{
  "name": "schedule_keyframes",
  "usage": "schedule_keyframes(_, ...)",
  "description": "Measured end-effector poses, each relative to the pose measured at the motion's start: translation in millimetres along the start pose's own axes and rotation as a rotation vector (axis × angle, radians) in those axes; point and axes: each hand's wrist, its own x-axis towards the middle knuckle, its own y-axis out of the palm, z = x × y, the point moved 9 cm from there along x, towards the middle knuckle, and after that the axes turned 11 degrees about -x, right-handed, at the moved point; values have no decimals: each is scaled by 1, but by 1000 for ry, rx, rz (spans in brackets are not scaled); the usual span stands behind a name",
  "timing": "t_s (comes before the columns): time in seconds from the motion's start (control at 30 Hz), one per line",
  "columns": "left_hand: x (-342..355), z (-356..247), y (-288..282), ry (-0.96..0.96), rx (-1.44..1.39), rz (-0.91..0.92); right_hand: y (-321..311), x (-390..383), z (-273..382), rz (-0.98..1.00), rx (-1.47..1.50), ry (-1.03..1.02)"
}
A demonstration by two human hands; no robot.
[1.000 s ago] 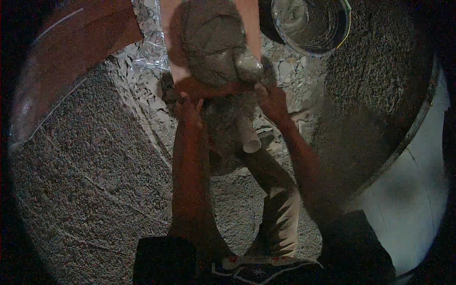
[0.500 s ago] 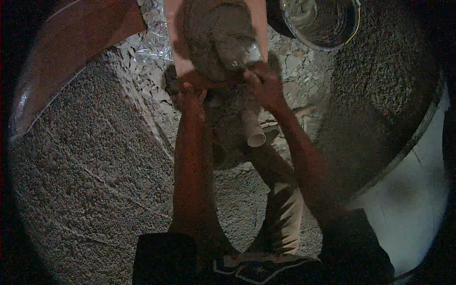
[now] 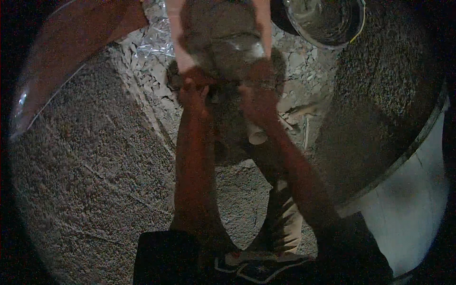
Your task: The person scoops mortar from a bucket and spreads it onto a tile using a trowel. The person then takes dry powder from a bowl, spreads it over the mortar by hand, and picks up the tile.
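Note:
A long reddish tile lies in front of me, its middle coated with wet grey mortar. My left hand is closed on the tile's near left edge, the fingertips curled over it. My right hand is closed at the near right edge around a trowel, whose wet blade gleams flat against the mortar. The fist hides where the blade meets the grip. Under my right wrist shows the round open end of a pale tube; I cannot tell whether it is the trowel's handle.
At the upper right stands a bucket smeared with grey mortar. Another red-brown sheet lies far left, beside crumpled clear plastic. Cracked dried mortar covers the ground around the tile. Rough granular ground spreads to the left.
My right hand has drawn the trowel slightly toward me, and the mortar behind it looks smoother. The tube is now more covered by my wrist. My left hand keeps its hold.

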Motion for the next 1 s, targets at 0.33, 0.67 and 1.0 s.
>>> schedule_keyframes(0.33,-8,6,-5,-36,24,-54,-54,-3,-55,-123,-124,154)
schedule_keyframes(0.67,-58,-120,377,809,711,603,-212,-27,-129,-387,-10,32)
schedule_keyframes(1.0,-68,-26,573,803,1272,989,-273,145,-183,320,265,276)
